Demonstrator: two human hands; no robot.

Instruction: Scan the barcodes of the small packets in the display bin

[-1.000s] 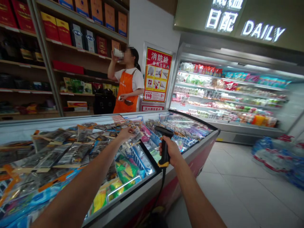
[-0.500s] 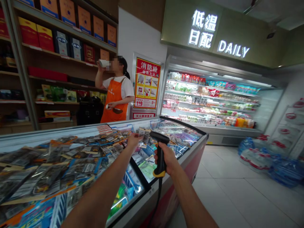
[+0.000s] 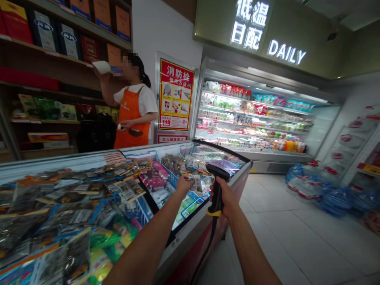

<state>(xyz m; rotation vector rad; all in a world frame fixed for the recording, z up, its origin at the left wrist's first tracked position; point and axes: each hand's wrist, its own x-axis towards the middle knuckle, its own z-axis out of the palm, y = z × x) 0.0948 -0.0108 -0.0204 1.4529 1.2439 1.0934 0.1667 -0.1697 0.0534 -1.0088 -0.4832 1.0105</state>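
In my right hand (image 3: pixel 225 194) is a black barcode scanner (image 3: pixel 217 193) with yellow trim, held upright by its handle, its cord running down. My left hand (image 3: pixel 184 185) pinches a clear plastic packet (image 3: pixel 196 184) just left of the scanner, over the chest freezer (image 3: pixel 190 241). Under it lie more small packets and a blue basket (image 3: pixel 169 174). Many similar dark and silver packets (image 3: pixel 74 213) are heaped on the left part of the freezer top.
Behind the freezer stands a person in an orange apron (image 3: pixel 133 114), lifting a white cup (image 3: pixel 101 67). A lit refrigerated display (image 3: pixel 255 114) fills the back wall. Large blue water bottles (image 3: pixel 335 200) stand on the floor at right. Shelves of boxes (image 3: pixel 68 39) line the left.
My view has turned and shifted, so the shelves and display slide left. Both hands, with packet and scanner, now show further right and lower. The freezer's right section appears more uncovered.
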